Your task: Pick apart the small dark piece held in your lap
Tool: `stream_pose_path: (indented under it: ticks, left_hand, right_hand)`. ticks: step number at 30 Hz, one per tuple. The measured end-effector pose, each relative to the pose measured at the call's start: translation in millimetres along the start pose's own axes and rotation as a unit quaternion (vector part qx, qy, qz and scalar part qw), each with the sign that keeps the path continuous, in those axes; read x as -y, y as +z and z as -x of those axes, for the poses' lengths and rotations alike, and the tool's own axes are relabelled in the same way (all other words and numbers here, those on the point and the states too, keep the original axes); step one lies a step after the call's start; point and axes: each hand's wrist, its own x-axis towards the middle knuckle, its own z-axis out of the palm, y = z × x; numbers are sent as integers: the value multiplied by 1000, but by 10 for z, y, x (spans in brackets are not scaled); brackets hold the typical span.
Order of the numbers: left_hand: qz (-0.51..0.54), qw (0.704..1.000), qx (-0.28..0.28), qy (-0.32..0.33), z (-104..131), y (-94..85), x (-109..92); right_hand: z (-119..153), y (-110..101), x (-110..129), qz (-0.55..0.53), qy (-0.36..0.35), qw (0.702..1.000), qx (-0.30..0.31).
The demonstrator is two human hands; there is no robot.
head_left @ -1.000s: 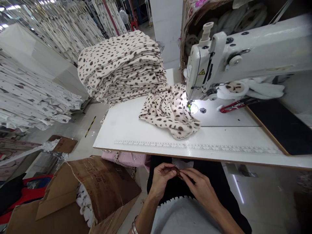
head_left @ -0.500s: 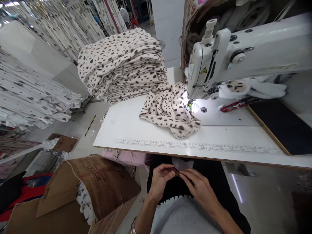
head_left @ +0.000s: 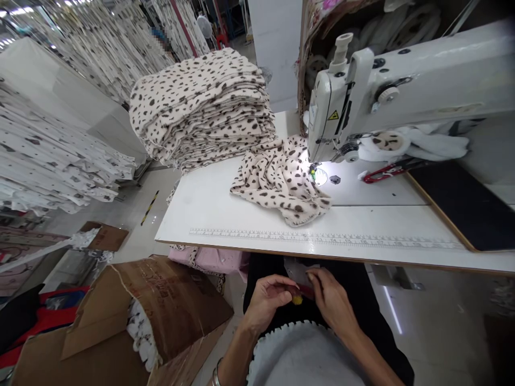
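Observation:
Below the table's front edge, over my lap, my left hand (head_left: 267, 300) and my right hand (head_left: 332, 300) meet on a small dark red item with a yellow bit (head_left: 298, 296); both pinch it between fingertips. What the item is cannot be told. On the white sewing table (head_left: 225, 214) above them lies a crumpled spotted fleece piece (head_left: 281, 179), its edge under the needle of the white sewing machine (head_left: 386, 91). A tall stack of folded spotted fleece (head_left: 201, 107) sits at the table's far left.
A printed ruler strip (head_left: 322, 239) runs along the table's front edge. Red-handled scissors (head_left: 386, 170) and a dark board (head_left: 462, 203) lie to the right. An open cardboard box (head_left: 161, 311) stands on the floor at the left. Racks of spotted fabric (head_left: 60, 161) fill the left.
My hands have dropped slightly lower and my fingers have parted a little, so the small item's red and yellow parts now show between them. The fabric on the table has not moved.

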Motion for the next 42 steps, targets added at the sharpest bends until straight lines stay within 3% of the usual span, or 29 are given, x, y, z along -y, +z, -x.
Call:
stream_pose_path:
  ticks: [4,13,29,37,42]
  left_hand:
    - [50,999,-19,-9,-3,6,9]
    - [37,997,-63,20,-53,-4,31]
    - [-171,976,-109,84,-107,46,30]
    - [-194,970,-113,88,-107,40,26]
    - [-173,977,-88,86,-96,5,9]
  right_hand:
    - [-32,-126,-10,-22,16,1000,15]
    - [26,-212,283,-123,21,991,57]
    - [21,-176,188,-27,-68,990,122]
    - [-7,-149,219,-6,-58,989,136]
    - [8,-87,261,-47,-19,992,112]
